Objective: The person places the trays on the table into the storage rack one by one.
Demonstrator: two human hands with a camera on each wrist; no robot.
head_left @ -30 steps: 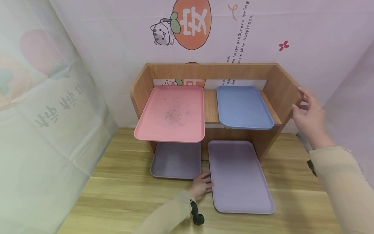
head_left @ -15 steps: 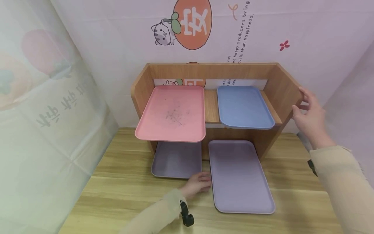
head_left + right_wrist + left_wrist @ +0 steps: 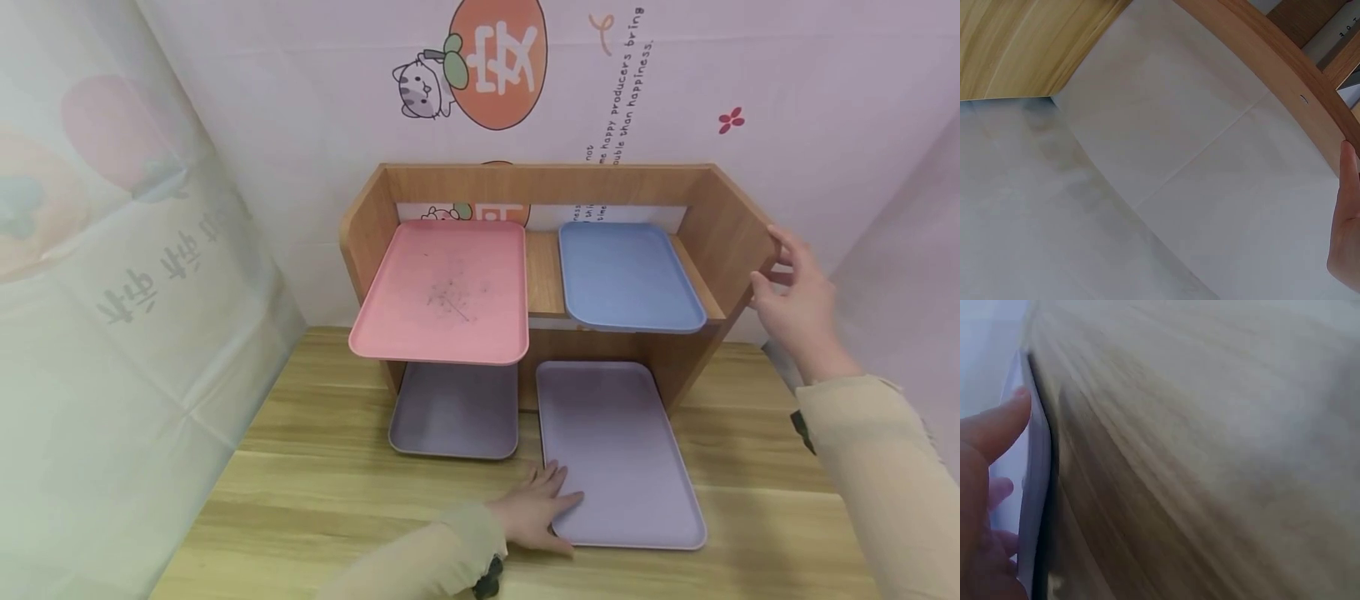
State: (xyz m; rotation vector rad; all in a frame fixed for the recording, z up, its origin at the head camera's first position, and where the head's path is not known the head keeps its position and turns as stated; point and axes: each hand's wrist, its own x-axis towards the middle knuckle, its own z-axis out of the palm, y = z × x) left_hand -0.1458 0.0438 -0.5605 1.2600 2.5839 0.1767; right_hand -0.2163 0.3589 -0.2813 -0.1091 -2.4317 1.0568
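Observation:
A light purple tray (image 3: 618, 458) lies on the table, sticking out from under the right side of a wooden shelf (image 3: 738, 242). My left hand (image 3: 532, 510) rests with spread fingers on that tray's front left corner. In the left wrist view, the thumb (image 3: 1013, 419) lies along the tray's rim (image 3: 1036, 462). At the shelf's right side panel, my right hand (image 3: 802, 308) grips the front edge; only part of the hand (image 3: 1344, 225) shows in the right wrist view. On the upper board sit a pink tray (image 3: 442, 292) and a blue tray (image 3: 630, 275), both overhanging its front.
A second purple tray (image 3: 453, 417) lies under the shelf's left side, its back part hidden beneath the pink tray. The wood-grain table (image 3: 315, 483) extends in front. Printed cloth (image 3: 300, 108) hangs behind and along the sides.
My left hand, earlier beside the right purple tray's left edge, drew slightly left, then moved toward me and right onto its front corner, fingers spreading. My right hand stayed on the shelf.

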